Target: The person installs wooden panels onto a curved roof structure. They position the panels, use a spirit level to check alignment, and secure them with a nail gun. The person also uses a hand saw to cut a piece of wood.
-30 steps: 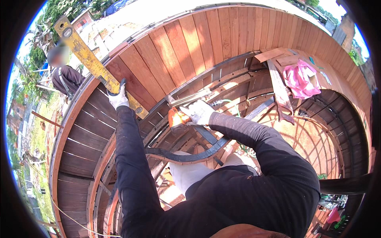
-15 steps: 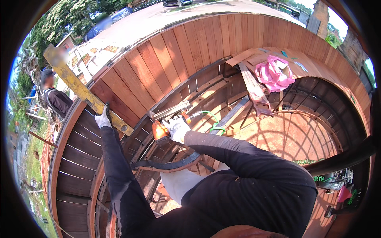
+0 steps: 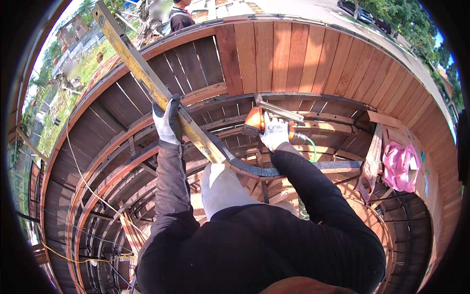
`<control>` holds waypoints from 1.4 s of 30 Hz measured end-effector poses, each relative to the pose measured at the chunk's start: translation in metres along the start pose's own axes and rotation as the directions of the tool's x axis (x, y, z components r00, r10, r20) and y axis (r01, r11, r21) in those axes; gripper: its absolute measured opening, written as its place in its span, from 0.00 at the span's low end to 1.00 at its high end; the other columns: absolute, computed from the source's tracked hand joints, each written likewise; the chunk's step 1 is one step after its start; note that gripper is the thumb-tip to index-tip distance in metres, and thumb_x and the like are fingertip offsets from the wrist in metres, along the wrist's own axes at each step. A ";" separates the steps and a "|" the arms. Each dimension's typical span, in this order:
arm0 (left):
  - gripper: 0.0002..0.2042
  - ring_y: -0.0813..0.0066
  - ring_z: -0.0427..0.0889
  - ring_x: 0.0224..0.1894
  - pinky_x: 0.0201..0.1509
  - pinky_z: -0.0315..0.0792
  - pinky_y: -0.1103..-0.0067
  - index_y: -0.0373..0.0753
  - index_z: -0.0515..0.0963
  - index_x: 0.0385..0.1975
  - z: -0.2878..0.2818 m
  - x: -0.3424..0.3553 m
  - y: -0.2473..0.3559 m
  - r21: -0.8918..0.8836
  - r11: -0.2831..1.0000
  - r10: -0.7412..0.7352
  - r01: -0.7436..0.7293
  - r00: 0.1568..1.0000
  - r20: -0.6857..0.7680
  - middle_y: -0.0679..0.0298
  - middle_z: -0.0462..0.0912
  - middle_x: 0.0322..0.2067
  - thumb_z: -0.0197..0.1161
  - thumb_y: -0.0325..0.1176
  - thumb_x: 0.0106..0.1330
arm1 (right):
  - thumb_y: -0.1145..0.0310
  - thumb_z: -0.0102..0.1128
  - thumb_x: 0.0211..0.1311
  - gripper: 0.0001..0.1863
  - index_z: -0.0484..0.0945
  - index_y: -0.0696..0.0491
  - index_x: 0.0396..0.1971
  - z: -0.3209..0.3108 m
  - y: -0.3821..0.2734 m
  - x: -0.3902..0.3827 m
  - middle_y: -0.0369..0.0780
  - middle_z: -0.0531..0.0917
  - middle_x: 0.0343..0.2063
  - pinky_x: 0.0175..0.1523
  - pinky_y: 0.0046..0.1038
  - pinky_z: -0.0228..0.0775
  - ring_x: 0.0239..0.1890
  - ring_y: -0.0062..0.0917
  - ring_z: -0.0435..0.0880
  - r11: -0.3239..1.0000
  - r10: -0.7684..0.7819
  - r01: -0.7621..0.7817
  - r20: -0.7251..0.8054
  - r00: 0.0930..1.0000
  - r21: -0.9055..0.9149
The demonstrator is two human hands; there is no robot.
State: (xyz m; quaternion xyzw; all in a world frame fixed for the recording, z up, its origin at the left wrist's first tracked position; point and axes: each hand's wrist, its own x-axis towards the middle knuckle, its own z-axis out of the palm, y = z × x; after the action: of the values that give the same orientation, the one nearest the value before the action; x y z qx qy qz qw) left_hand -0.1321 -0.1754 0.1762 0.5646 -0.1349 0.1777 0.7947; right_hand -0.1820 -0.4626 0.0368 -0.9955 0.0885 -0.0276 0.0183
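The yellow spirit level (image 3: 148, 81) was gripped near its middle by the gloved left hand (image 3: 169, 120), its fingers closed around the bar, and was held slantwise over the curved wooden framework (image 3: 208, 92). The orange pneumatic nailer (image 3: 254, 119) was clasped in the gloved right hand (image 3: 275, 132), below the reddish planks (image 3: 281, 59), with a green air hose (image 3: 312, 147) attached. A pink bag (image 3: 399, 167) was seen at the right.

Bright daylight; pale grey paved ground (image 3: 296, 6) glared; reddish-brown wooden planks (image 3: 298, 56) bore sun patches and shadow; fisheye bowed edges, blackened corners.
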 end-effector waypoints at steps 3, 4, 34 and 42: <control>0.15 0.80 0.73 0.19 0.21 0.69 0.83 0.38 0.72 0.47 -0.011 -0.046 -0.001 -0.050 0.998 -0.042 0.035 0.990 -0.134 0.69 0.72 0.21 0.65 0.34 0.64 | 0.44 0.56 0.57 0.44 0.56 0.51 0.69 0.009 0.003 0.006 0.47 0.74 0.55 0.59 0.47 0.62 0.54 0.40 0.76 0.999 -0.036 0.036 -0.001 0.999 0.036; 0.13 0.80 0.73 0.18 0.20 0.69 0.83 0.39 0.73 0.44 -0.016 -0.065 -0.005 -0.052 0.998 -0.045 0.036 0.982 -0.183 0.70 0.72 0.21 0.65 0.35 0.64 | 0.43 0.55 0.57 0.44 0.55 0.51 0.69 0.010 0.002 0.006 0.47 0.74 0.56 0.59 0.47 0.61 0.55 0.41 0.75 0.998 -0.050 0.050 0.000 0.999 0.037; 0.11 0.82 0.72 0.19 0.21 0.68 0.82 0.42 0.76 0.36 -0.064 -0.350 0.082 -0.142 0.954 -0.258 0.263 0.482 -0.838 0.72 0.72 0.21 0.66 0.40 0.63 | 0.44 0.61 0.53 0.48 0.55 0.53 0.69 0.013 0.010 0.016 0.47 0.83 0.39 0.48 0.41 0.73 0.43 0.41 0.83 0.973 -0.229 0.227 -0.063 0.971 -0.038; 0.14 0.82 0.71 0.16 0.19 0.69 0.83 0.39 0.73 0.36 -0.061 -0.344 0.088 -0.191 0.931 -0.330 0.310 0.497 -0.802 0.71 0.69 0.19 0.62 0.44 0.66 | 0.41 0.58 0.54 0.42 0.63 0.52 0.64 0.030 0.018 0.013 0.48 0.78 0.47 0.52 0.44 0.68 0.52 0.42 0.76 0.942 -0.314 0.294 -0.115 0.942 -0.163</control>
State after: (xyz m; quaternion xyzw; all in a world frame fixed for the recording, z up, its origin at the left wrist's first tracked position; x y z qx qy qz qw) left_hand -0.4791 -0.1361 0.0878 0.4223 0.3561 0.2683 0.7892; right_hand -0.1702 -0.4818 0.0067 -0.9916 -0.0635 -0.0932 -0.0640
